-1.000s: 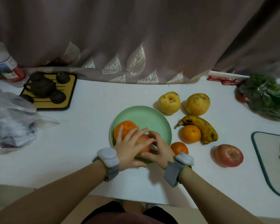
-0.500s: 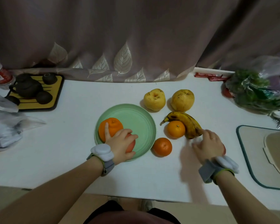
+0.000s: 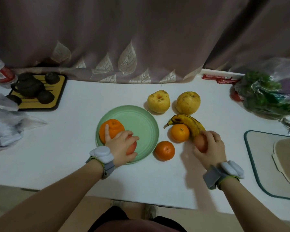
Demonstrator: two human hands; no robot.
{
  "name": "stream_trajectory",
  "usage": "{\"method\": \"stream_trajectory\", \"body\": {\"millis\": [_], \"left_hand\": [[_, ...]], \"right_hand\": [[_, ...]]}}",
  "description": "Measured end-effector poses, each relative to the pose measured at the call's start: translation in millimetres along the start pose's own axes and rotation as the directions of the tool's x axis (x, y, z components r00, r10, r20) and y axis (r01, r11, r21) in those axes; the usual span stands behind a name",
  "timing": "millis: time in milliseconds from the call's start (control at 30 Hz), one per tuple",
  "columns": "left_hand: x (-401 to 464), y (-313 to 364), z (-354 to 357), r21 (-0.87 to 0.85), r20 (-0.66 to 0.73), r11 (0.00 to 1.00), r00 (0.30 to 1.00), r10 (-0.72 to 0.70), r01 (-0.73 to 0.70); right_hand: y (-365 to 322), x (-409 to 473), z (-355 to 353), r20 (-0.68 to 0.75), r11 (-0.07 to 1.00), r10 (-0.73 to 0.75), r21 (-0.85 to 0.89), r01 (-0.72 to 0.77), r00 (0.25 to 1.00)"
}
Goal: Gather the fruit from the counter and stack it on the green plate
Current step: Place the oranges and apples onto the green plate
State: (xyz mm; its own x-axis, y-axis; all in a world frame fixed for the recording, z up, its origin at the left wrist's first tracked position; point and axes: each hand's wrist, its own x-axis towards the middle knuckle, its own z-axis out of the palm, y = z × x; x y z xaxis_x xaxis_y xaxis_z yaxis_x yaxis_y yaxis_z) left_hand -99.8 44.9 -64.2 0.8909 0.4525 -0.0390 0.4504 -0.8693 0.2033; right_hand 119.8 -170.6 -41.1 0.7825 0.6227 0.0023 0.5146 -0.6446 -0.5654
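Head view, with the green plate (image 3: 141, 118) as the landmark. 2 fruits already sit on the plate's near-left part: a large orange (image 3: 113, 128) toward its left rim and a red apple (image 3: 131, 146) just in front of it, touching or nearly touching the orange. The left hand (image 3: 120, 146) lies over that apple, fingers draped and partly curled round it, index finger stretched out onto the orange. That reads as steadying: round fruit on a shallow plate rolls, and the far-right half of the plate is bare, likely kept free for what comes next.

Right of the plate the rest waits on the white counter (image 3: 74, 164). A small orange (image 3: 164, 150) lies just beside the plate's near-right rim; a second orange (image 3: 179, 135) sits further right, against a spotted banana (image 3: 191, 123). Beyond the plate, to its far right, stand 2 yellow pears (image 3: 158, 102), the other pear (image 3: 188, 102) beside the first.

The right hand (image 3: 211, 146), well right of the plate, is wrapped round a second red apple (image 3: 201, 141), thumb beneath and fingers over the top, close against the banana's near end. Whether the apple is clear of the counter I cannot tell. My guess: it goes to the plate next.
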Motion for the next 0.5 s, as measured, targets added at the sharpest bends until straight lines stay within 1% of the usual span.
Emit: {"method": "stream_trajectory", "body": {"millis": [67,100,133,167,233,300,367,467,500], "left_hand": [[0,-3,-3,-0.030,0.002,0.999,1.000,-0.022,0.022],[0,-6,-4,-0.060,0.003,0.998,1.000,-0.028,0.029],[-2,-9,-5,-0.085,0.007,0.996,1.000,-0.025,0.025],[-5,-13,-7,-0.096,0.011,0.995,1.000,-0.009,0.010],[-11,-19,-8,-0.104,0.007,0.994,1.000,0.019,-0.019],[-15,-24,-12,-0.125,-0.012,0.992,1.000,0.006,-0.007],[-16,-27,-19,-0.133,-0.014,0.991,1.000,-0.011,0.009],[-19,-33,-20,-0.060,-0.091,0.998,0.996,0.014,-0.019],[-20,-35,-19,-0.050,-0.117,0.999,0.993,0.003,-0.009]], "right_hand": [[-39,0,1,-0.050,0.961,-0.137,0.236,0.145,0.989],[-58,-2,2,-0.047,0.930,-0.173,0.320,0.179,0.984],[-75,-2,6,-0.021,0.907,-0.185,0.380,0.179,0.982],[-89,-2,12,0.029,0.900,-0.188,0.405,0.161,0.982],[-108,-3,24,0.142,0.919,-0.233,0.356,0.170,0.962],[-123,-1,37,0.237,0.927,-0.313,0.289,0.240,0.920],[-132,1,48,0.319,0.927,-0.359,0.226,0.298,0.877],[-135,6,62,0.469,0.936,-0.351,0.141,0.324,0.811],[-135,8,65,0.514,0.937,-0.337,0.105,0.332,0.789]]}}
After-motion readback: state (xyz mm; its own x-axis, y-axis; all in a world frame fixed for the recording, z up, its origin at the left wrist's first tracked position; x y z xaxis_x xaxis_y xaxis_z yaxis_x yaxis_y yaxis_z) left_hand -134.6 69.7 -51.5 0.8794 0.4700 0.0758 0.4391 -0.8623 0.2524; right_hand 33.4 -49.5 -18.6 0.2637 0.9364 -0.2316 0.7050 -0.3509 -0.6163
